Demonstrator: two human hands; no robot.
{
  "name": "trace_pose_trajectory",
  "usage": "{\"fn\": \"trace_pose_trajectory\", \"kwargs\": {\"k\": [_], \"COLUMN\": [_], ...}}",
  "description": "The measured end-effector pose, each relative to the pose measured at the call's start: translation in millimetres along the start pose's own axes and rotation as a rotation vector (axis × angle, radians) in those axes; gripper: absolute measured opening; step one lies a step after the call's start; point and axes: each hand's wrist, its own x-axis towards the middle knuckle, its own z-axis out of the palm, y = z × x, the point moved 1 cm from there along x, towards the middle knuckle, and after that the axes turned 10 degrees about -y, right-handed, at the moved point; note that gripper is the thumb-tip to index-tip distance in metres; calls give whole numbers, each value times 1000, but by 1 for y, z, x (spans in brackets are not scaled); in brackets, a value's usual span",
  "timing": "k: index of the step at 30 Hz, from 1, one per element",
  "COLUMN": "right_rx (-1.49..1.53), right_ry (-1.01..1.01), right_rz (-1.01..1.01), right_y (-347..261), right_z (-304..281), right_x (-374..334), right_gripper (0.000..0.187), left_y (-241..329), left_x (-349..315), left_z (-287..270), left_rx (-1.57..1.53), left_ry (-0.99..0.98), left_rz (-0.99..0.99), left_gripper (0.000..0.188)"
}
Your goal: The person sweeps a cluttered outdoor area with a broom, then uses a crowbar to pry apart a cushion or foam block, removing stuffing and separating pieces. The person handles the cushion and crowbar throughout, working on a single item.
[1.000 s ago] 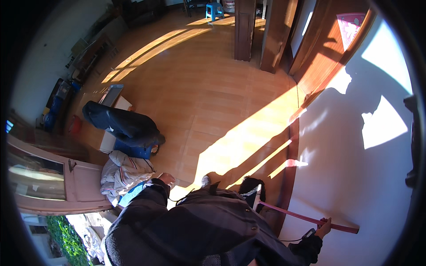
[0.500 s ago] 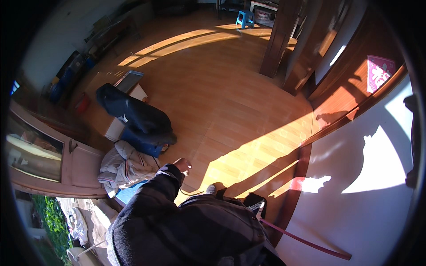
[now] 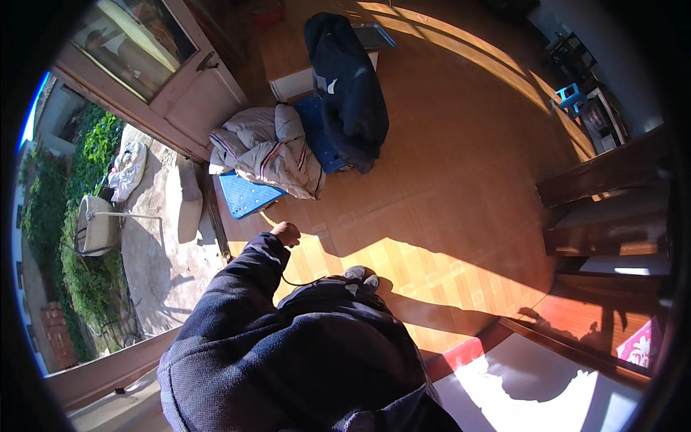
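My left hand (image 3: 286, 234) hangs low in front of me, its fingers curled closed. What lies inside them, if anything, is hidden. Just beyond it stands a low blue seat (image 3: 248, 193) with a rumpled pale padded jacket (image 3: 273, 147) heaped on top. A dark coat (image 3: 347, 86) is draped farther back, over the same blue piece of furniture. Beneath my left sleeve a thin dark cord (image 3: 306, 282) curves toward my legs. My right hand is out of view.
An open door (image 3: 194, 108) with a glass pane stands at the left, and a sunlit concrete yard (image 3: 147, 266) with a pale bucket (image 3: 98, 225) lies past the doorway. Wooden pillars (image 3: 604, 169) rise at the right. A blue stool (image 3: 571, 99) sits far right.
My view has swung left, so the doorway and yard show more fully and the room's contents sit farther right. The long pinkish-red stick at my right has left the view.
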Motion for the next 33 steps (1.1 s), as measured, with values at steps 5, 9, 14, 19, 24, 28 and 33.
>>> {"fn": "trace_pose_trajectory", "kwargs": {"k": [5, 9, 14, 19, 24, 28, 33], "right_rx": [-699, 305, 303, -18, -77, -83, -104], "right_ry": [-51, -178, -266, -396, -379, -339, -304], "right_rz": [-533, -74, -77, 61, 120, 115, 122], "right_y": [-17, -90, -198, -244, -272, -302, -330], "right_z": [-45, -62, -58, -41, -20, 4, 34], "right_x": [76, 146, 155, 166, 187, 189, 180], "right_gripper": [18, 17, 24, 24, 24, 24, 23], "left_y": [79, 169, 245, 268, 268, 239, 172], "left_x": [-100, -150, -167, -169, -174, -185, -196], "left_z": [92, 135, 120, 127, 154, 168, 190], "left_rx": [-1417, -1685, -2047, -2256, -2292, -2427, -2359], "left_ry": [128, 369, 272, 404, 464, 278, 365], "left_rz": [-547, -724, -897, -869, -816, -822, -728], "left_gripper": [26, 26, 41, 34, 35, 38, 25]}}
